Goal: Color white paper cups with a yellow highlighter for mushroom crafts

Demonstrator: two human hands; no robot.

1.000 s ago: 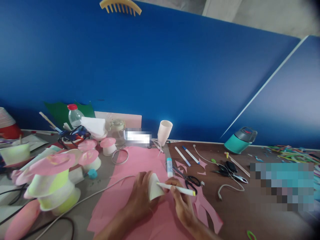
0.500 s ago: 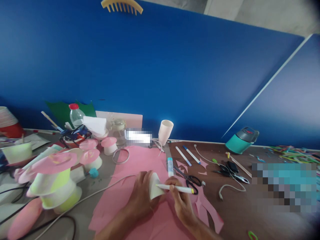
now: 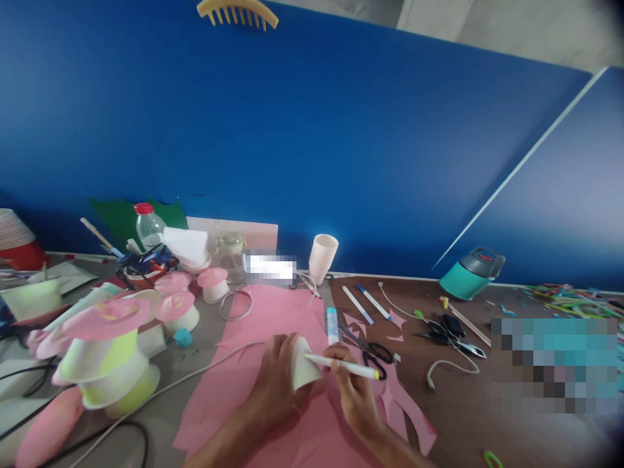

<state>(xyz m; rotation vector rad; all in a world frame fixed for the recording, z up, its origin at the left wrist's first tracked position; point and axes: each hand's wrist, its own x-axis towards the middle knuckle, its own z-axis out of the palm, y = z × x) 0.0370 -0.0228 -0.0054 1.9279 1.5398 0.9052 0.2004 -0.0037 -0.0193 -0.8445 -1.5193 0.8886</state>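
A small white paper cup piece [image 3: 303, 369] is held on its side by my left hand [image 3: 275, 380], whose fingers wrap around it. My right hand [image 3: 351, 383] grips a white marker [image 3: 353, 369] with a yellow end at the right. The marker's tip touches or nearly touches the white piece. Both hands are over pink paper [image 3: 277, 312]. Just beyond my right hand stand out a glue stick [image 3: 332, 326] with a light blue cap and dark-handled scissors [image 3: 377, 354].
Pink-topped cup shapes [image 3: 104, 338] crowd the left side near a plastic bottle [image 3: 149, 224]. A white cup [image 3: 323, 257] stands by the blue partition [image 3: 312, 130]. Markers [image 3: 374, 302], a cable [image 3: 451, 363], pliers [image 3: 470, 348] and a teal flask [image 3: 463, 281] lie right.
The marker has shifted very slightly in my right hand, its tip a little higher on the white piece. My left hand has barely moved.
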